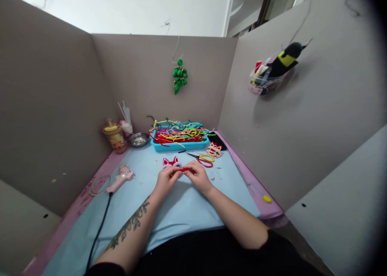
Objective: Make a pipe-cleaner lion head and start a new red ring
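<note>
Left side: pink glue gun, nozzle end away, on pale blue cloth; black cord runs near. Pink table edge shows beyond the cloth, along the grey left partition. Far left, tan-lidded patterned cup, then round steel bowl. Bare cloth between glue gun and left hand.

Centre: left hand, fingers pinched on the left part of a short, slim red fuzzy strip. Strip's long axis roughly left-right, held mid-cloth; both ends partly behind fingers, so which way it points cannot be told. Colour solid bright red; finer shape too small to read. Just beyond left fingers, red fuzzy piece with two pointed pink-edged ears, ears upward, lower part hidden. Light-blue plastic tray, heaped with multicoloured fuzzy stems, stands farther off.

Right hand: fingertips closed on strip's right part. Beyond it, scissors with red and yellow handles, beside cream-and-red eared piece. Open cloth right of the hand, up to the pink edge; yellow oval object there, near the grey right partition.
</note>
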`<action>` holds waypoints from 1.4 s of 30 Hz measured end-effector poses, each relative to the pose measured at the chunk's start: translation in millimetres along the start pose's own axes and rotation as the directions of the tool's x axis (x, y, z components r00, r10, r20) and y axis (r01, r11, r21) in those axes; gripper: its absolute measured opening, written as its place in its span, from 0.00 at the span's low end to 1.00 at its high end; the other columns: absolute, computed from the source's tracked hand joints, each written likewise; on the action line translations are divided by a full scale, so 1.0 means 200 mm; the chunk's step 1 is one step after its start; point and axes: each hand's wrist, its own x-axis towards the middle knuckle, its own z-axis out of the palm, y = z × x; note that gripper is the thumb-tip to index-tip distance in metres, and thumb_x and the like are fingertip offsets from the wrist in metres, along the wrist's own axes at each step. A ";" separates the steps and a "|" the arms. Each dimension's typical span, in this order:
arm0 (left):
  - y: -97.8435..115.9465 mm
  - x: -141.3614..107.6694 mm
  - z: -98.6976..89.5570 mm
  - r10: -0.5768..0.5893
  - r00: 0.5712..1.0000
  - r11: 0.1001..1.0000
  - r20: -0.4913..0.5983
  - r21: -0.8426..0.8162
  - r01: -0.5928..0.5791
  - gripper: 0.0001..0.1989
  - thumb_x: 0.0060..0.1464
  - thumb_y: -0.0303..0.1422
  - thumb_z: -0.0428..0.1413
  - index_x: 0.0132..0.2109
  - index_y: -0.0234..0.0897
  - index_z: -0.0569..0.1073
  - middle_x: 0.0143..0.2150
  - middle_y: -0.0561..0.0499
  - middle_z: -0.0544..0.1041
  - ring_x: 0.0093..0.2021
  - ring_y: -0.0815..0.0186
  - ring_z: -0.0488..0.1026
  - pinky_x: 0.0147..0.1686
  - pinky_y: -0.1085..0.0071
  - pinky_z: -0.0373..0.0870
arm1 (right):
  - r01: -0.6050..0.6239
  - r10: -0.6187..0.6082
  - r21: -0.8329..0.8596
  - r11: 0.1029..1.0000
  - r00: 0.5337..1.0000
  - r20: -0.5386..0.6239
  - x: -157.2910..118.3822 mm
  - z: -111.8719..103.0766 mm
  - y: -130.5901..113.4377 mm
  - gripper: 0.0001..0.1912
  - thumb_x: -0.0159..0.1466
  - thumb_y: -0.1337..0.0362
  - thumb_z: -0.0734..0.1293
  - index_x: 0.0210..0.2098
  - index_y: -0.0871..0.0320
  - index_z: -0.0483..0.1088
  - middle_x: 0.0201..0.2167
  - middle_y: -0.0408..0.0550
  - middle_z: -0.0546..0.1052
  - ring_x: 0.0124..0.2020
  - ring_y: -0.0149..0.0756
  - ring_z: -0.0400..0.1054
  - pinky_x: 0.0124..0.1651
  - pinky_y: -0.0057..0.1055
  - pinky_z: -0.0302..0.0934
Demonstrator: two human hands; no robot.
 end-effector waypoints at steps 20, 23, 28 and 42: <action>-0.02 0.02 -0.03 -0.060 0.997 0.995 0.057 -0.080 0.065 0.11 0.48 0.39 0.59 0.34 0.36 0.79 0.32 0.47 0.76 0.31 0.65 0.69 0.32 0.72 0.64 | -0.113 0.114 0.157 0.981 0.993 0.006 0.00 0.01 0.04 0.12 0.55 0.61 0.70 0.39 0.55 0.73 0.34 0.47 0.73 0.34 0.34 0.67 0.36 0.31 0.63; -0.02 0.02 -0.03 -0.008 0.999 1.000 0.045 -0.017 0.009 0.10 0.49 0.38 0.58 0.35 0.37 0.79 0.32 0.47 0.76 0.31 0.65 0.69 0.31 0.72 0.63 | -0.111 0.115 0.136 0.985 0.993 -0.023 0.00 0.00 0.06 0.08 0.57 0.61 0.68 0.35 0.56 0.73 0.32 0.46 0.73 0.33 0.34 0.67 0.36 0.30 0.62; 0.00 0.02 -0.03 0.052 0.993 0.997 0.104 0.053 -0.057 0.09 0.50 0.37 0.58 0.35 0.38 0.80 0.30 0.47 0.76 0.28 0.66 0.67 0.30 0.72 0.62 | -0.096 0.097 0.082 0.992 0.995 -0.014 0.01 -0.02 0.04 0.06 0.58 0.61 0.67 0.28 0.57 0.72 0.28 0.45 0.72 0.31 0.35 0.66 0.35 0.31 0.61; -0.03 0.02 -0.03 0.111 0.986 0.976 0.121 0.176 -0.131 0.09 0.52 0.35 0.57 0.37 0.35 0.78 0.32 0.47 0.77 0.30 0.68 0.69 0.31 0.74 0.64 | -0.130 0.131 0.067 0.989 0.991 -0.010 0.00 -0.01 0.06 0.08 0.57 0.59 0.67 0.28 0.58 0.71 0.27 0.45 0.73 0.31 0.34 0.67 0.36 0.30 0.62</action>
